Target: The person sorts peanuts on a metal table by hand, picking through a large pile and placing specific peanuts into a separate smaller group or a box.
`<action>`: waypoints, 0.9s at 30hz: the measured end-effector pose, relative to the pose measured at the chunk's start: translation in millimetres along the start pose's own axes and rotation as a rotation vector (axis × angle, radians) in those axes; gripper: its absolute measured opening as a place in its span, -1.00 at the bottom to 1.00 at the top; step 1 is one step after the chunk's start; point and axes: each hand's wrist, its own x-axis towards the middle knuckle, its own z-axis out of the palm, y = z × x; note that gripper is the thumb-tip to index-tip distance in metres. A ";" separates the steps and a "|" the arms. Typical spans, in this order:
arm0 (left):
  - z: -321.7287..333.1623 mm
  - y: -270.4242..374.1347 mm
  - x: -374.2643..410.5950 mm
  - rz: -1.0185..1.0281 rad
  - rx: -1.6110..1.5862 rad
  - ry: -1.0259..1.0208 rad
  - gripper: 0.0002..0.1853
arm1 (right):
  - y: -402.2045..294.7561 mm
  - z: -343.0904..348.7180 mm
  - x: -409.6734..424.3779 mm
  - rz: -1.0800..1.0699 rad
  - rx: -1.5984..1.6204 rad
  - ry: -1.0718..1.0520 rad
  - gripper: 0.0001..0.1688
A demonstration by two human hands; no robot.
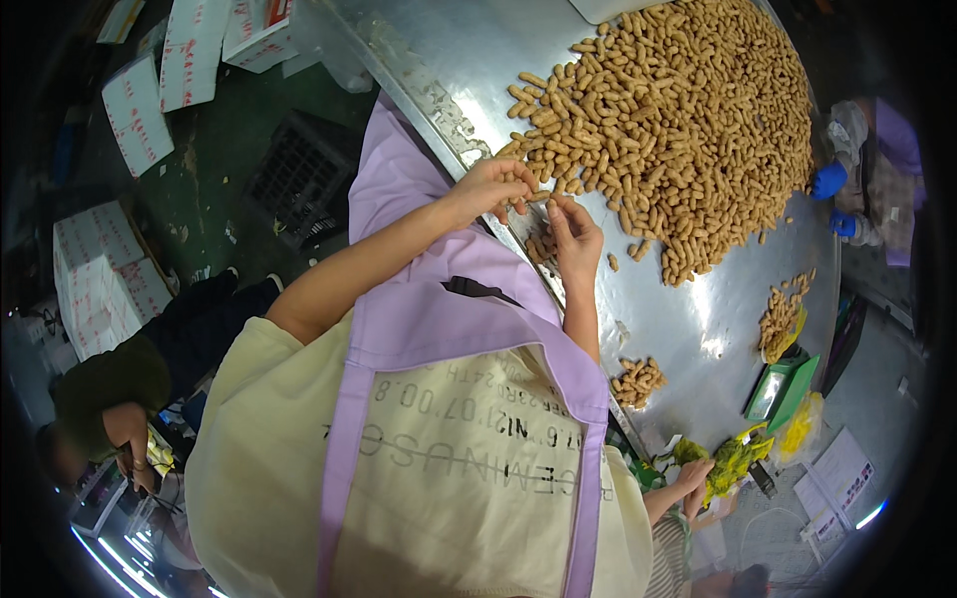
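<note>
Over the near edge of a metal table [478, 97], my left hand [497, 190] curls around a few unshelled peanuts. One unshelled peanut [540, 196] spans the small gap between its fingertips and my right hand [576, 235]. The thumb and forefinger of my right hand pinch the far end of that peanut. Partly hidden behind my right hand, a small group of peanuts [538, 247] lies along the table's edge. A large heap of unshelled peanuts [673, 127] spreads over the table just beyond both hands.
Smaller peanut piles lie at the near right [638, 383] and far right [777, 318], the latter beside a green scale [781, 389]. Blue-gloved hands [830, 181] and another person's hands [691, 486] are at the table. A black crate [303, 176] and white boxes [112, 276] stand left.
</note>
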 end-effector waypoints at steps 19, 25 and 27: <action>0.6 -2.7 1.7 -0.102 0.160 -0.164 -0.72 | 0.8 3.0 -3.6 -0.162 0.001 -0.088 -0.77; -3.9 -5.6 2.2 -0.128 0.126 -0.215 -0.72 | -5.2 2.3 -3.4 -0.243 -0.058 -0.103 -0.79; -5.7 -5.4 3.1 -0.152 0.072 -0.235 -0.74 | -5.1 1.7 -1.3 -0.298 -0.083 -0.102 -0.79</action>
